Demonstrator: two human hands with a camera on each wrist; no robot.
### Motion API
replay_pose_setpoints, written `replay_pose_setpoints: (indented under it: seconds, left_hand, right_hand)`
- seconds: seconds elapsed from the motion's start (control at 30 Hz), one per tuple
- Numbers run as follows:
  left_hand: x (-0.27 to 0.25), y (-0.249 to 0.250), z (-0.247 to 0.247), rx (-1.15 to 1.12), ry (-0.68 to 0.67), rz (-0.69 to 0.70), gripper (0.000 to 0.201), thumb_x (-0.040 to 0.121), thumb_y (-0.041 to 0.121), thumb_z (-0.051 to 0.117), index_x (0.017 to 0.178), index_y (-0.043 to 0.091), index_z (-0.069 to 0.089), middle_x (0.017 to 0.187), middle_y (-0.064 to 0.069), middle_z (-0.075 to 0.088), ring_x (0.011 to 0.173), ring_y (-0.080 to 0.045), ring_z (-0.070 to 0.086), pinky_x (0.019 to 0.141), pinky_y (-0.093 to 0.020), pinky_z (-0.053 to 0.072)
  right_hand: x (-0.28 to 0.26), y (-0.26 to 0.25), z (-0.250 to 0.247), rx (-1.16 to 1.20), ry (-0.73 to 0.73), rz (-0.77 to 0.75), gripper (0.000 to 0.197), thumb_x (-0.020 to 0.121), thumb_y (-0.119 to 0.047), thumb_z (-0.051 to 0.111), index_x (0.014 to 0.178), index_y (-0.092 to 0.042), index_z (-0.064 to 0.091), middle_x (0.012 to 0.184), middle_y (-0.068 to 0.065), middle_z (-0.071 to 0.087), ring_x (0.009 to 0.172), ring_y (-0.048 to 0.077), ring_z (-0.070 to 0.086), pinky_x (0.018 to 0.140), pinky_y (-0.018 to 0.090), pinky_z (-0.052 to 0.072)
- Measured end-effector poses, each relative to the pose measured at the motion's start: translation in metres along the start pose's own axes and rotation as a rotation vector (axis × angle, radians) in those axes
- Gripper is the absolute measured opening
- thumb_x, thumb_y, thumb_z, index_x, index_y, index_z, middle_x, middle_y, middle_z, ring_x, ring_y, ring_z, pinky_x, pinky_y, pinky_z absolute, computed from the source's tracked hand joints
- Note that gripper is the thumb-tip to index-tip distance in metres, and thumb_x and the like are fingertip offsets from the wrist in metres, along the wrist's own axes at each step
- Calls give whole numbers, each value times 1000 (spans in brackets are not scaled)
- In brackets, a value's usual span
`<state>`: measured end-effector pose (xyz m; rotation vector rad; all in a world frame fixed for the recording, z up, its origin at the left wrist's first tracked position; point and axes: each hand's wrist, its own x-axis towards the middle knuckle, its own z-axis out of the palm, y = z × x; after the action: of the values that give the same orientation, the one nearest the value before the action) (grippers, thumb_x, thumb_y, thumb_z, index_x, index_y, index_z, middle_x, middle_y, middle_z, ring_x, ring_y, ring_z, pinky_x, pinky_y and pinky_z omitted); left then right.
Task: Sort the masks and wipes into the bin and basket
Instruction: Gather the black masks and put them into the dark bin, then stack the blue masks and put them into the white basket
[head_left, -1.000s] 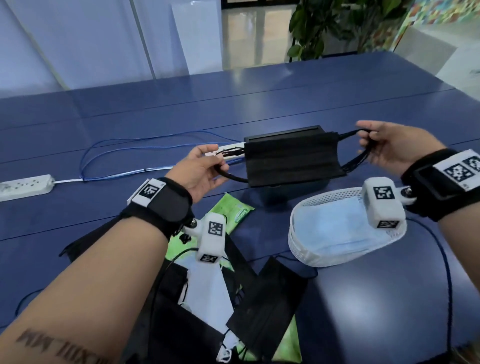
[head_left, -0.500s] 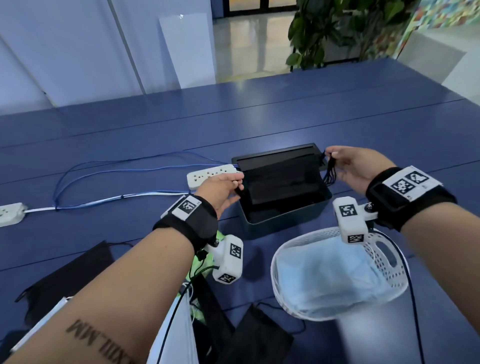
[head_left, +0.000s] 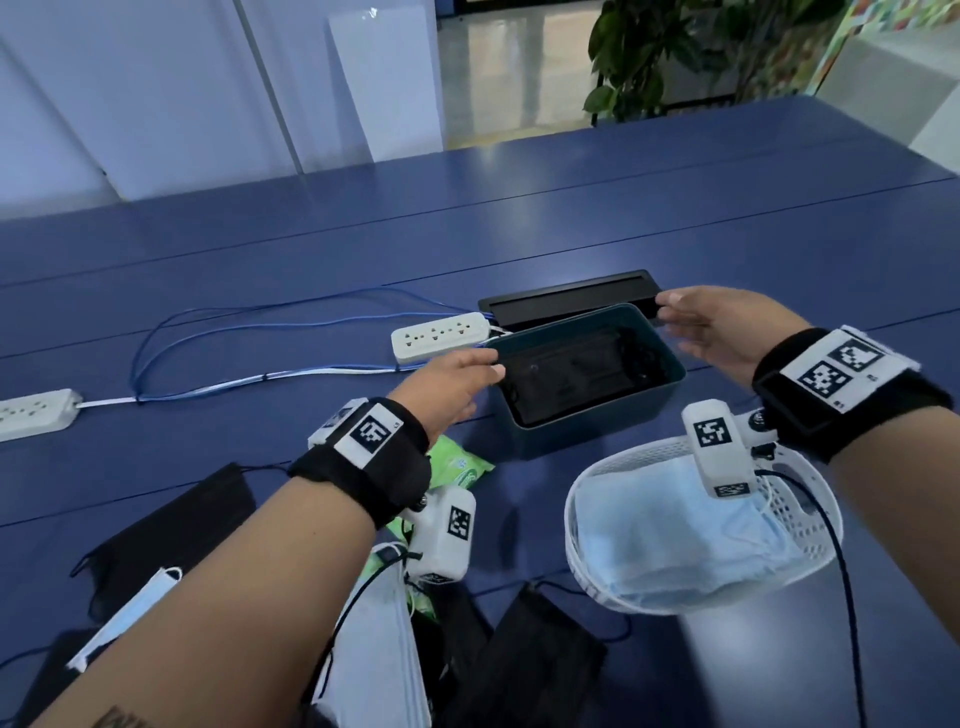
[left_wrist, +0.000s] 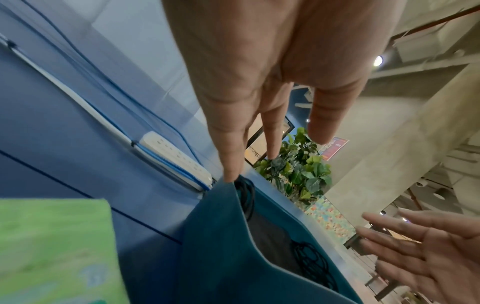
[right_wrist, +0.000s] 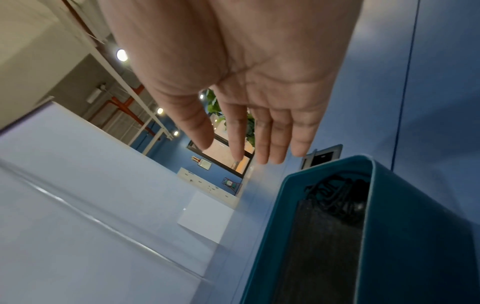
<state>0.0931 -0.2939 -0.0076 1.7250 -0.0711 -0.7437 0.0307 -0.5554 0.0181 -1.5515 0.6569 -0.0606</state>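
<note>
Black mask (head_left: 574, 376) lies flat inside the teal bin (head_left: 597, 431) on the blue table (head_left: 519, 228), seen from the head; the left hand (head_left: 449, 384) and right hand (head_left: 727, 332) hover at either end with fingers straight and empty. The white basket (head_left: 810, 525) holding blue masks (head_left: 670, 535) sits nearer.

Left wrist view: fingers (left_wrist: 231, 156) spread, one tip at the bin's rim (left_wrist: 228, 197), a green wipes pack (left_wrist: 54, 251) beside.

Right wrist view: the open palm (right_wrist: 246, 67) hangs above the bin (right_wrist: 415, 236).
</note>
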Motion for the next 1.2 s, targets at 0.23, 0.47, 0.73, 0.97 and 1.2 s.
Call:
replay_pose_setpoints:
  seconds: [0.23,0.47,0.73,0.97,1.2]
  left_hand:
    - [-80,-38,-77,112,66,-48,12,96,18,51,99,25,60,96,0,62,83,-11,58,76,-24,45]
    - [-150,-87,-130,198,110,-171,8,92,25,59,100,25,60,96,2,65,85,-12,58,72,-24,41]
    - [-170,-167,-177,713,264,-364,46,84,37,67,125,18,54,123,-5,56,106,-19,57,87,-25,43]
    - [-187,-220,-211,553,477,-572,111,49,50,82,143,17,34,142,-20,38,128,-36,42,108,-40,37]
    - [-184,-239,-204,280,549,-413,98,65,20,86,145,12,29,134,-15,51,117,-31,54,98,-34,45]
  right_hand:
    - [-78,3,16,-135,-92,-159,16,97,-17,46,96,-22,62,93,-2,65,84,11,60,81,28,45]
    - [-151,40,70,-240,-257,-114,14,94,-15,52,97,-22,65,92,1,69,86,13,62,83,31,46]
    - [-167,125,155,-537,-581,160,7,91,-18,58,90,-16,64,76,-3,63,69,8,57,64,19,47]
    - [-166,161,207,-540,-550,399,8,90,-20,58,85,-16,55,80,1,51,63,10,48,49,19,41]
    - [-173,160,231,-958,-464,170,39,81,-35,70,62,-19,40,62,-4,42,52,10,40,46,20,30]
